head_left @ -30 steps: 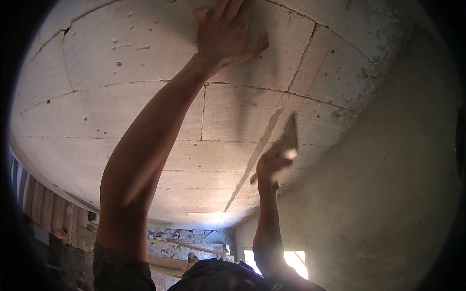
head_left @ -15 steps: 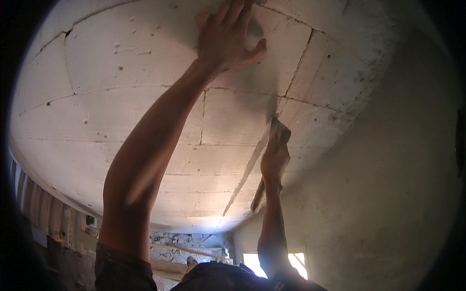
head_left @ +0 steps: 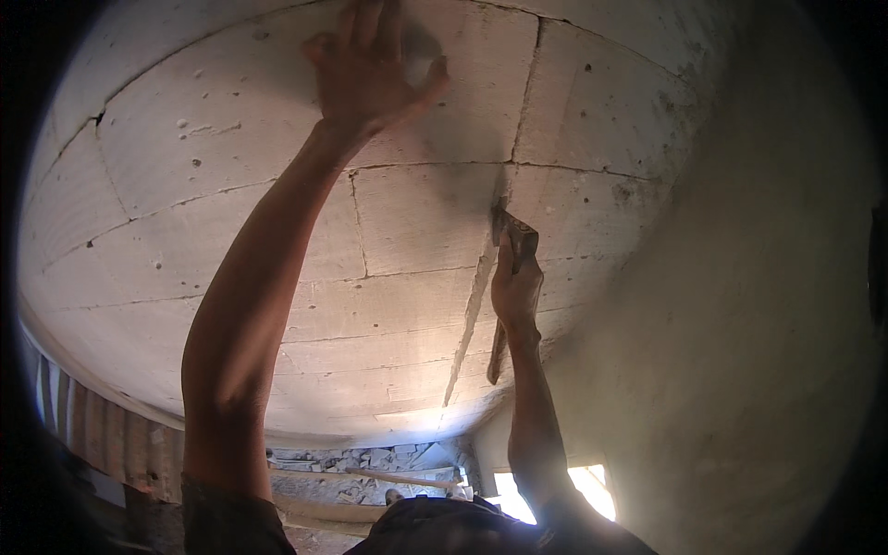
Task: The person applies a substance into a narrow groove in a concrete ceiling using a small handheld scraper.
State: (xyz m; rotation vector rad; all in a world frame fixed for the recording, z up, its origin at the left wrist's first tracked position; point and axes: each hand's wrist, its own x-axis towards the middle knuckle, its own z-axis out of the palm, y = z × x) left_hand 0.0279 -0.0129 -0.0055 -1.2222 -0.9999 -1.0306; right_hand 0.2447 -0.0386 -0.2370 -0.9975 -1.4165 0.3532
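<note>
A pale block wall (head_left: 407, 222) with cracked joints fills the view ahead of me. High on it my left hand (head_left: 370, 83) is open, fingers spread and thumb out, laid against the blocks; its fingertips are partly cut off by the top edge. Lower and to the right, my right hand (head_left: 516, 291) is closed around a hatchet (head_left: 518, 242), gripping it close under its head. The wooden handle hangs down below my fist. The blade edge meets the wall at the upper end of a long narrow groove (head_left: 470, 324) that runs down toward the floor.
A plain plastered wall (head_left: 721, 370) adjoins on the right. Bright window openings (head_left: 592, 490) show low at the right. Rubble (head_left: 370, 460) and wooden boards (head_left: 407, 479) lie at the bottom. Ribbed panels (head_left: 102, 407) stand at the lower left.
The whole view has shifted, so the wall and both arms sit further left. The hatchet head has turned and shows more of its side. My left hand keeps its place on the wall.
</note>
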